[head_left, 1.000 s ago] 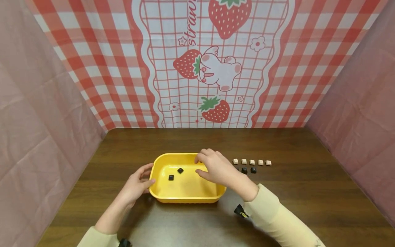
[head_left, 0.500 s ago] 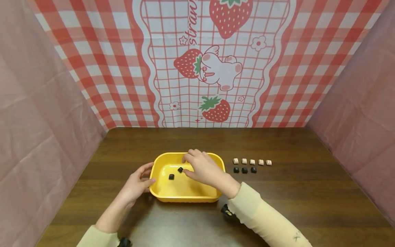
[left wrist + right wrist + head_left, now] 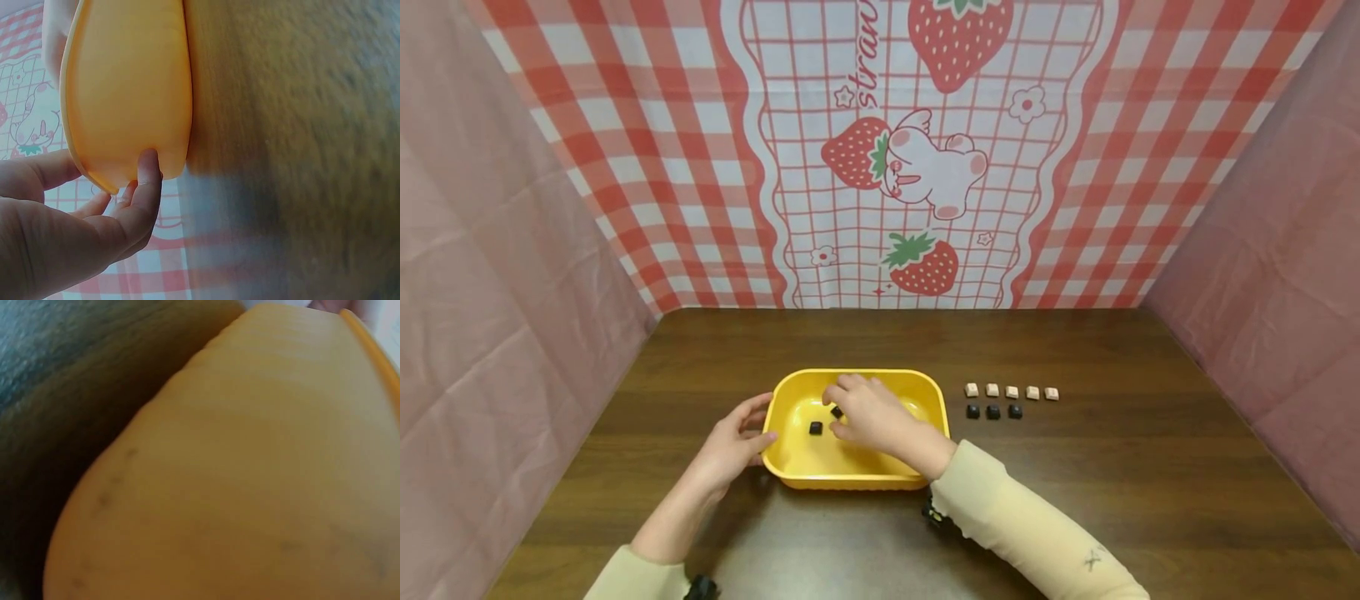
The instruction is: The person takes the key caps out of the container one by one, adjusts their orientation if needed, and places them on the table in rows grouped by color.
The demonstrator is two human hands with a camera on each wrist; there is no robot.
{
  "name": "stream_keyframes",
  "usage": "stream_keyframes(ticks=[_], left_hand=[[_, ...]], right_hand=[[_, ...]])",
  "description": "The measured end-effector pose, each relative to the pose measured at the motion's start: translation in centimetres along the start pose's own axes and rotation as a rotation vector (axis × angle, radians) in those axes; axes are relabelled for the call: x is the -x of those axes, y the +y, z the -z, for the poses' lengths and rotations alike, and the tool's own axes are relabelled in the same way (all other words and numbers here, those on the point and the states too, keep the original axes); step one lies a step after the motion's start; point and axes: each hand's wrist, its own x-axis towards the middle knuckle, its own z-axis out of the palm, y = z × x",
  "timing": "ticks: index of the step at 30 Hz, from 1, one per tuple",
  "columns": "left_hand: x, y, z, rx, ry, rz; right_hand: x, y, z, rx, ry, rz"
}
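Note:
A yellow plastic basin [image 3: 850, 481] stands on the table in the head view. My left hand [image 3: 728, 450] holds its left end, thumb over the rim and fingers against the outer wall [image 3: 131, 94], as the left wrist view shows. Two black keycaps lie inside: one [image 3: 816, 428] in plain sight, the other [image 3: 837, 412] partly covered by my right hand [image 3: 872, 417]. That hand reaches down into the basin with thumb and fingers apart around the second keycap. In the right wrist view the basin's outside wall [image 3: 250, 456] fills most of the picture and the right fingers are hidden.
Right of the basin, a row of several cream keycaps [image 3: 1012, 392] lies behind a row of three black keycaps [image 3: 993, 412] on the brown wooden table [image 3: 1112, 467]. A strawberry-print cloth [image 3: 925, 192] hangs behind, with pink cloths at both sides.
My right hand has moved left and lower inside the basin, from its right side to the black keycaps. The left hand and the basin stay in place.

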Motion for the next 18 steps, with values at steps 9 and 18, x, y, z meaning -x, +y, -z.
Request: stream_keyframes(ticks=[9, 18], left_hand=[[0.0, -0.1, 0.1, 0.009, -0.002, -0.002], [0.0, -0.1, 0.0, 0.012, -0.008, -0.011]], right_hand=[[-0.4, -0.5, -1.2, 0.064, -0.117, 0.053], [-0.1, -0.7, -1.7, 0.145, -0.167, 0.113]])
